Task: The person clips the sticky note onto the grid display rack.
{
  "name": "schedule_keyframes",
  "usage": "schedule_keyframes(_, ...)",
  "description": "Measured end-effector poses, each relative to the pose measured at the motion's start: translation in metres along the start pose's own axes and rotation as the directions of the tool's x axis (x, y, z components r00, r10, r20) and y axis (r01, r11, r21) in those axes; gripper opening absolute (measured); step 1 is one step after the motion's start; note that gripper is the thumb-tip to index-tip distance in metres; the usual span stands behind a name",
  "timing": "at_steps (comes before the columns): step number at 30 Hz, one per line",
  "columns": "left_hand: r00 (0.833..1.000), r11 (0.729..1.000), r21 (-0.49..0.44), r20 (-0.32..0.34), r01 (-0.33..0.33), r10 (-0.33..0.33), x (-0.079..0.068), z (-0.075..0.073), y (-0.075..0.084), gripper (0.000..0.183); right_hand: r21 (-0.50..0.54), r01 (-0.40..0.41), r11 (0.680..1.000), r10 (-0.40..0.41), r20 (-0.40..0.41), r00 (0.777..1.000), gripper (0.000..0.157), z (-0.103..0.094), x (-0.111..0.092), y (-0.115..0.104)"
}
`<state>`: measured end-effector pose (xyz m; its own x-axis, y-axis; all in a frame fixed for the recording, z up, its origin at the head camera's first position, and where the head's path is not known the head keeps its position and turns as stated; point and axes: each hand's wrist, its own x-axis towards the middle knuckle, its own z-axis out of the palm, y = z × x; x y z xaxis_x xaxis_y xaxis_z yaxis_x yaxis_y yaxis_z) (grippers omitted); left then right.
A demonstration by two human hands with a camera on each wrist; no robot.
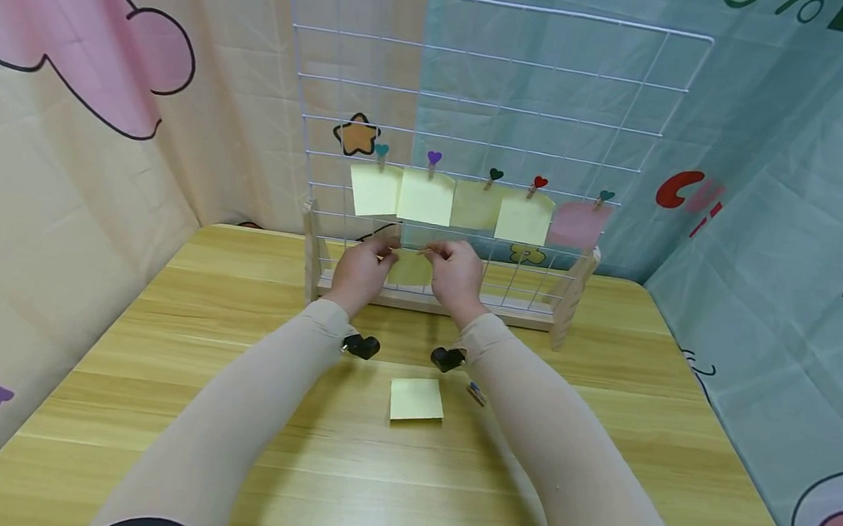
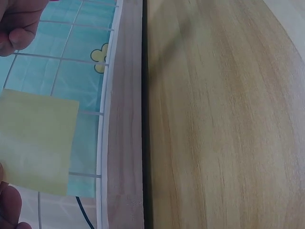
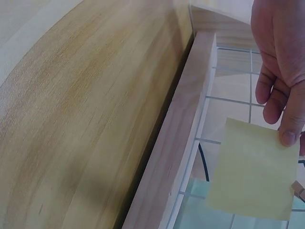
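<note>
At the lower part of the white wire grid (image 1: 533, 273), my left hand (image 1: 362, 273) pinches the upper left corner of a yellow sticky note (image 1: 411, 269). That hand (image 3: 281, 62) shows in the right wrist view, its thumb on the note (image 3: 252, 171). My right hand (image 1: 456, 276) is at the note's upper right, its fingers curled round a small wooden clothespin (image 3: 299, 190) at the note's top edge. Most of the clothespin is hidden. In the left wrist view the right hand (image 2: 19, 24) is partly cut off.
Above, yellow notes (image 1: 425, 197) and a pink note (image 1: 580, 225) hang from heart clothespins (image 1: 540, 184). On the wooden table (image 1: 341, 490) lie a yellow note pad (image 1: 416, 400) and another clothespin (image 1: 476, 394). Wooden feet (image 1: 573, 297) support the grid; printed curtains stand behind.
</note>
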<state>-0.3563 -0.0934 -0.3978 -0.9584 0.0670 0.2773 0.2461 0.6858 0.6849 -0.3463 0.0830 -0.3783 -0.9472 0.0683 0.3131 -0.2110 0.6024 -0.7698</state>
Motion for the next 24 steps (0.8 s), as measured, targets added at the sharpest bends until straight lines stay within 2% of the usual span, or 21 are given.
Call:
schedule_keyframes(9,1.0,1.0,0.0,-0.016,0.009,-0.009,0.0014,0.0041,-0.0018,0.029,-0.036,-0.025,0.999,0.025,-0.002,1.0,0.02,0.0025,-0.0008,-0.0029)
schedule_keyframes(16,0.999,0.999,-0.012,-0.002,0.032,-0.032,0.0011,0.0033,0.0006,0.03,-0.059,-0.035,0.998,0.035,0.013,0.999,0.021,0.0038,0.0,-0.0029)
schedule_keyframes(24,0.999,0.999,0.008,-0.007,0.033,-0.033,0.0005,0.0026,0.0017,0.028,-0.084,0.001,0.996,0.001,0.028,1.0,0.021,0.0044,0.0015,-0.0016)
